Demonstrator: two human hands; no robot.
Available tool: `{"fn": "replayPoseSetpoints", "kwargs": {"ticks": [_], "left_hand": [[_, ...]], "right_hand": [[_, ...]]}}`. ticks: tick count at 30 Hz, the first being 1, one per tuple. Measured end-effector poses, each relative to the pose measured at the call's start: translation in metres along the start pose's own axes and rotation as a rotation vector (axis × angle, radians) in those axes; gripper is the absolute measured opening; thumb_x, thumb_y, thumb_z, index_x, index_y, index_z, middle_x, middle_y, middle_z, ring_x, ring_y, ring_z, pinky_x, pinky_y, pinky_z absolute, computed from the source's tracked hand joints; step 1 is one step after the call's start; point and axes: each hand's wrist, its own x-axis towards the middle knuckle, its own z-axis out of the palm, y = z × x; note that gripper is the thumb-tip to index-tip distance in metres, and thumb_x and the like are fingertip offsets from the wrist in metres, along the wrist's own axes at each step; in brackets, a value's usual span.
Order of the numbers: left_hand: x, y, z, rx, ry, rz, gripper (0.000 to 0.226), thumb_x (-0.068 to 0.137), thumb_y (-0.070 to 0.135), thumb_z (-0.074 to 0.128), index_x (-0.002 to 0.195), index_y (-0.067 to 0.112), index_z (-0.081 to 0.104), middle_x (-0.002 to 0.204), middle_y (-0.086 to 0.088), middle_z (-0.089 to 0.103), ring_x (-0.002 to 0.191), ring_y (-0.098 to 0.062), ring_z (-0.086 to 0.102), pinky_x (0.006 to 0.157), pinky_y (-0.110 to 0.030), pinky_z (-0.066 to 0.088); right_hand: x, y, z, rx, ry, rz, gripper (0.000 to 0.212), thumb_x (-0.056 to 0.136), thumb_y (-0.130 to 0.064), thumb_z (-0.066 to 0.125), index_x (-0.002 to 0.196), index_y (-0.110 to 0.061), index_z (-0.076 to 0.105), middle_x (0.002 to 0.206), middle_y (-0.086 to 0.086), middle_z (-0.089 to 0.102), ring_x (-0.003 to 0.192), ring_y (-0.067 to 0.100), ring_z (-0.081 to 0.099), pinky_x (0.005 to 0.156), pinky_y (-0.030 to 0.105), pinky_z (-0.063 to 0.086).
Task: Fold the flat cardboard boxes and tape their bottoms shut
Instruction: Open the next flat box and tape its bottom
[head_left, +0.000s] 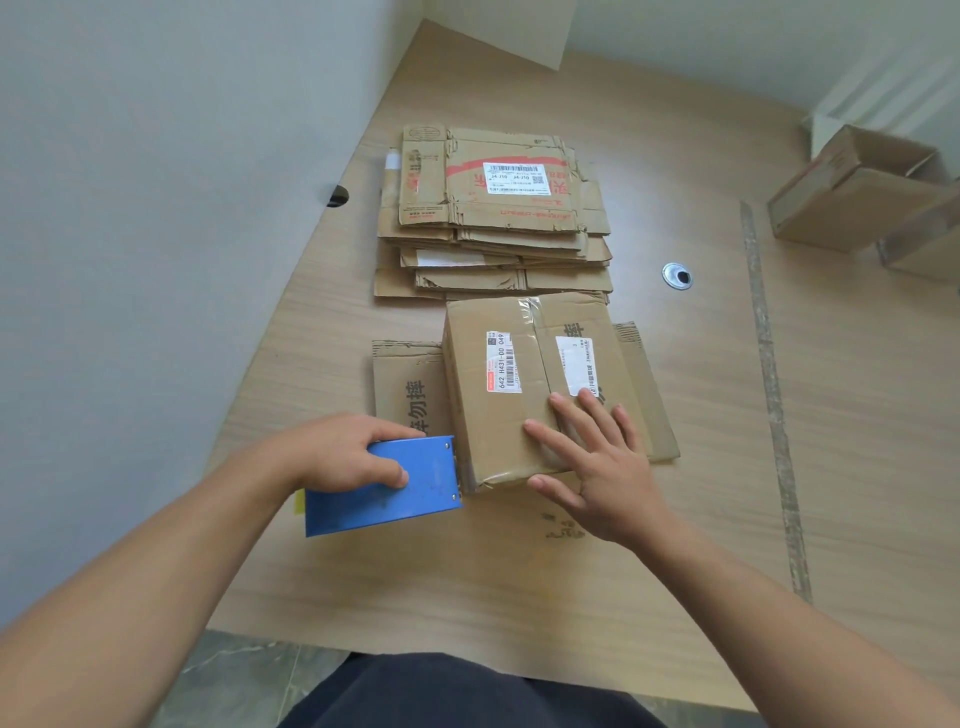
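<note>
A folded cardboard box (524, 374) stands upside down at the table's middle, its bottom flaps closed, with clear tape running along the seam at its far end. My right hand (597, 462) lies flat on its near end, fingers spread and straight. My left hand (348, 452) grips a blue tape dispenser (384, 488) whose right edge sits against the box's near left corner. The box's open flaps (410, 395) splay out on the table to its left and right. A stack of flat cardboard boxes (493, 218) lies behind it.
Assembled cardboard boxes (857, 197) stand at the far right of the wooden table (467, 582). A metal cable grommet (677, 275) sits right of the stack. A grey wall (156, 208) borders the table's left edge. A worn tape strip (769, 374) runs down the table's right side.
</note>
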Motion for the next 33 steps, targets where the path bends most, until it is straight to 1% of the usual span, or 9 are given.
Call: {"fn": "replayPoseSetpoints", "kwargs": {"ticks": [3,5,8,10,12,17,22,27,33], "left_hand": [[0.004,0.006,0.001,0.018,0.009,0.010,0.046,0.089,0.036,0.065,0.122,0.064,0.052,0.107,0.027,0.064,0.095,0.004,0.059,0.079,-0.022,0.046],[0.007,0.009,0.002,0.015,0.020,0.020,0.046,0.088,0.036,0.065,0.123,0.063,0.054,0.106,0.026,0.064,0.096,0.003,0.059,0.081,-0.023,0.047],[0.007,0.009,0.003,0.015,0.035,0.027,0.046,0.088,0.035,0.066,0.124,0.061,0.054,0.107,0.025,0.064,0.098,0.001,0.059,0.088,-0.026,0.049],[0.008,0.009,0.005,0.016,0.040,0.028,0.045,0.088,0.036,0.065,0.122,0.062,0.054,0.108,0.024,0.064,0.098,0.000,0.059,0.090,-0.028,0.050],[0.008,0.010,0.007,0.009,0.045,0.026,0.042,0.088,0.036,0.065,0.119,0.062,0.055,0.107,0.023,0.065,0.098,-0.002,0.060,0.091,-0.031,0.051],[0.010,0.018,0.013,0.078,0.099,-0.011,0.037,0.086,0.045,0.061,0.122,0.051,0.060,0.108,0.017,0.067,0.098,-0.010,0.061,0.089,-0.037,0.053],[0.013,0.029,0.018,0.207,0.179,-0.070,0.036,0.077,0.054,0.053,0.112,0.048,0.060,0.101,0.012,0.067,0.095,-0.017,0.060,0.083,-0.039,0.053],[0.010,0.041,0.020,0.285,0.243,-0.111,0.032,0.082,0.050,0.053,0.112,0.045,0.062,0.106,0.007,0.064,0.100,-0.023,0.059,0.070,-0.032,0.043],[0.013,0.049,0.037,0.416,0.306,-0.109,0.031,0.089,0.039,0.050,0.118,0.034,0.060,0.120,0.000,0.064,0.111,-0.028,0.060,0.074,-0.032,0.038]], "right_hand": [[0.010,-0.015,-0.006,-0.044,0.023,-0.060,0.060,0.087,-0.073,0.043,0.128,-0.031,0.053,0.148,0.004,0.043,0.148,0.034,0.028,0.110,0.071,0.024],[0.018,-0.025,-0.007,-0.032,0.021,-0.134,0.059,0.085,-0.071,0.046,0.123,-0.027,0.054,0.148,0.003,0.041,0.150,0.032,0.023,0.109,0.073,0.024],[0.021,-0.036,0.000,0.004,-0.052,-0.178,0.065,0.088,-0.073,0.040,0.144,-0.039,0.041,0.161,-0.001,0.029,0.153,0.022,0.015,0.114,0.070,0.018],[0.020,-0.038,0.005,-0.001,-0.076,-0.159,0.067,0.090,-0.075,0.035,0.150,-0.045,0.033,0.163,-0.005,0.024,0.154,0.019,0.013,0.115,0.070,0.013],[0.020,-0.037,0.006,0.008,-0.084,-0.142,0.066,0.091,-0.076,0.031,0.150,-0.046,0.034,0.163,-0.006,0.025,0.153,0.018,0.014,0.114,0.070,0.015],[0.021,-0.036,0.008,0.022,-0.081,-0.133,0.064,0.093,-0.076,0.023,0.149,-0.048,0.031,0.162,-0.006,0.027,0.152,0.019,0.017,0.111,0.071,0.017],[0.022,-0.033,0.010,0.018,-0.073,-0.136,0.063,0.093,-0.077,0.021,0.150,-0.049,0.028,0.161,-0.005,0.026,0.152,0.019,0.017,0.111,0.072,0.018],[0.022,-0.035,0.011,-0.005,-0.049,-0.119,0.061,0.094,-0.075,0.022,0.149,-0.049,0.029,0.160,-0.005,0.027,0.151,0.019,0.017,0.110,0.071,0.019],[0.022,-0.037,0.008,-0.021,-0.036,-0.081,0.061,0.090,-0.075,0.029,0.147,-0.051,0.031,0.158,-0.006,0.030,0.150,0.017,0.020,0.110,0.070,0.024]]}}
